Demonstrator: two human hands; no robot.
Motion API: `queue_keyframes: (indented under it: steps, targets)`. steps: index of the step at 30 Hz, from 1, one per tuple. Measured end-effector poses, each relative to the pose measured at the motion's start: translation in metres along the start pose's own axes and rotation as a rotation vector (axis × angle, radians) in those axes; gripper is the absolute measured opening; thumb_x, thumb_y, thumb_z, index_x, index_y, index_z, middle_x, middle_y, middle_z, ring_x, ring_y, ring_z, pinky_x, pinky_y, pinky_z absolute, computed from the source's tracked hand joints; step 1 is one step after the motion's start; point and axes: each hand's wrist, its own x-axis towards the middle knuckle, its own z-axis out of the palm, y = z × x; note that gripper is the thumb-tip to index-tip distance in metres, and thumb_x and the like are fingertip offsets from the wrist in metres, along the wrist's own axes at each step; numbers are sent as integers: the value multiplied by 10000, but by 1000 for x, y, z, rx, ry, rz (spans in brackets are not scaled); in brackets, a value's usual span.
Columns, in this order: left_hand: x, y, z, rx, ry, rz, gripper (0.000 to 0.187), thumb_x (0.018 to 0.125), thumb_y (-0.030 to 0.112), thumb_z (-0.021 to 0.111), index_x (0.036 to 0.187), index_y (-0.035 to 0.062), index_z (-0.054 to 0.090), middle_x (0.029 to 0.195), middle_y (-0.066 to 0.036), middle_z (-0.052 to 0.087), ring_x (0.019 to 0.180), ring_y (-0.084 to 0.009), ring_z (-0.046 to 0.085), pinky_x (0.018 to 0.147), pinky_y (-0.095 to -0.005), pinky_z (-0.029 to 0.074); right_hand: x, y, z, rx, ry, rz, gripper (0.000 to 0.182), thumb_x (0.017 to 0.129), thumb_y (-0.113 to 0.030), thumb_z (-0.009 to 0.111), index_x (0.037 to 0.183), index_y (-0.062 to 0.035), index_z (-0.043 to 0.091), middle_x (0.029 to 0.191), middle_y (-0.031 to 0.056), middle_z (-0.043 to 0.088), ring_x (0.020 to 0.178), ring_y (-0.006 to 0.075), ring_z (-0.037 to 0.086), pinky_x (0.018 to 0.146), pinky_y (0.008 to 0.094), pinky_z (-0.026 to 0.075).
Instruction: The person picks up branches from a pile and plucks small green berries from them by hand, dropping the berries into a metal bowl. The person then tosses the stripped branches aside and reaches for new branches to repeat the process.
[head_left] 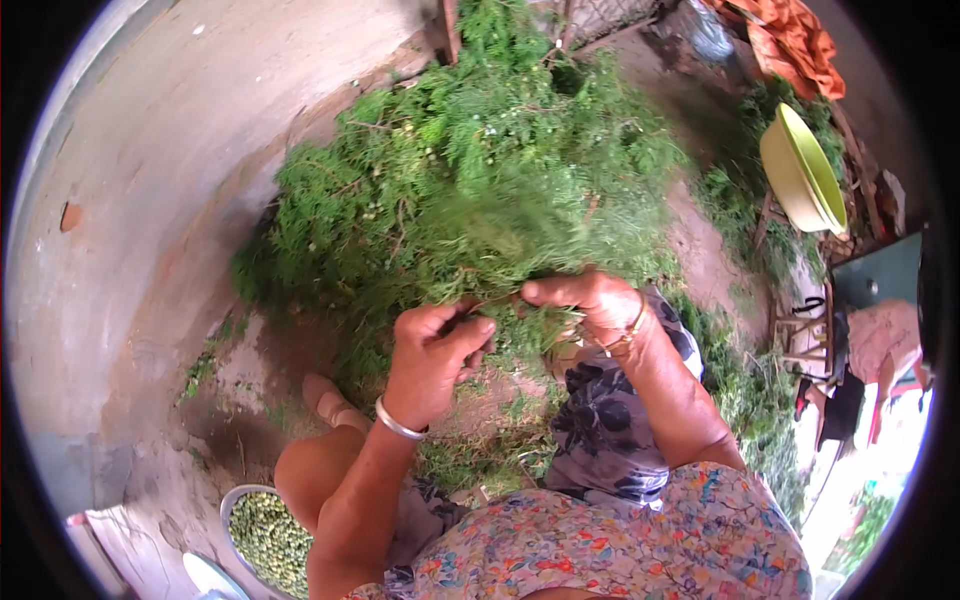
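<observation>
A big heap of green leafy branches (480, 170) fills the ground in front of me. Over its near edge, my left hand (435, 350) is closed, thumb and fingers pinched on a thin stem. To its right, my right hand (590, 300) is closed round the green sprig, thumb pointing left toward the other hand. Some of the foliage just beyond both hands is blurred by motion. A bowl of small green pieces (268, 540) stands on the ground at the lower left.
A concrete wall (150, 170) curves along the left. At the right are a yellow-green basin (800, 170), a wooden stool (803, 335) and more cut greenery (745, 385). Orange cloth (790, 45) lies at the upper right. The person's knees and a foot show below.
</observation>
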Motion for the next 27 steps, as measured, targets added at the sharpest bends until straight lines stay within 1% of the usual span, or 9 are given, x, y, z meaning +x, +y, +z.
queue_keyframes:
  steps: [2, 7, 12, 14, 16, 18, 20, 23, 27]
  targets:
    - [0, 1, 2, 45, -15, 10, 111, 825, 55, 594, 844, -53, 588, 629, -51, 550, 469, -67, 444, 389, -202, 300, -2, -5, 4, 11, 23, 91, 346, 817, -239, 658, 1087, -26, 618, 1020, 12, 605, 748, 71, 483, 514, 219, 351]
    - [-3, -2, 8, 174, 14, 73, 102, 806, 32, 577, 736, -40, 566, 617, -21, 511, 464, -77, 453, 378, -214, 298, 13, 5, 11, 18, 75, -209, 243, 816, -211, 682, 907, -5, 589, 837, 50, 612, 560, 110, 508, 478, 243, 407]
    - [-8, -24, 6, 171, 26, 78, 96, 804, 23, 579, 897, 2, 592, 805, -65, 606, 585, -119, 546, 386, -193, 327, 20, 11, 21, 271, -71, -75, 270, 870, -224, 616, 1061, -36, 583, 819, 36, 599, 592, 104, 502, 498, 237, 411]
    - [-10, -4, 23, -31, 81, -93, 127, 816, 40, 590, 940, 19, 570, 863, -76, 607, 606, -118, 545, 387, -183, 331, 18, 8, 21, 197, -9, -103, 332, 881, -231, 595, 1140, -31, 535, 798, 37, 572, 592, 94, 504, 484, 236, 428]
    - [-3, -4, 14, -166, 93, -98, 103, 834, 62, 587, 926, 24, 559, 826, -80, 600, 571, -113, 524, 377, -179, 338, 17, 7, 23, 118, -4, -263, 370, 881, -209, 582, 1188, -23, 492, 780, 22, 539, 569, 82, 499, 454, 235, 437]
    - [3, -13, -11, -149, 122, -109, 118, 869, 128, 581, 920, 27, 549, 775, -75, 576, 539, -107, 496, 358, -186, 342, 18, 3, 16, 254, 88, -441, 391, 865, -260, 595, 1065, 44, 451, 920, 153, 527, 467, 137, 520, 461, 288, 457]
    - [9, -22, -34, -297, 161, -137, 202, 889, 205, 574, 954, 14, 570, 743, -83, 562, 508, -93, 466, 361, -188, 337, 10, -11, -4, 320, 243, -441, 376, 861, -289, 570, 992, 52, 480, 828, 120, 542, 501, 133, 520, 506, 327, 465]
    - [28, -52, -83, -431, 112, -262, 215, 902, 262, 562, 948, 52, 564, 736, -74, 544, 510, -108, 464, 357, -212, 360, -16, -11, -10, 314, 294, -633, 322, 876, -204, 544, 1059, 59, 505, 808, 76, 559, 511, 130, 497, 508, 277, 466]
    - [32, -66, -84, -528, 129, -375, 263, 899, 366, 540, 873, 105, 559, 689, -43, 525, 489, -116, 454, 344, -235, 360, -54, -9, -30, -103, 359, -453, 395, 867, -180, 543, 1197, 29, 482, 872, 126, 617, 569, 110, 557, 548, 282, 500]
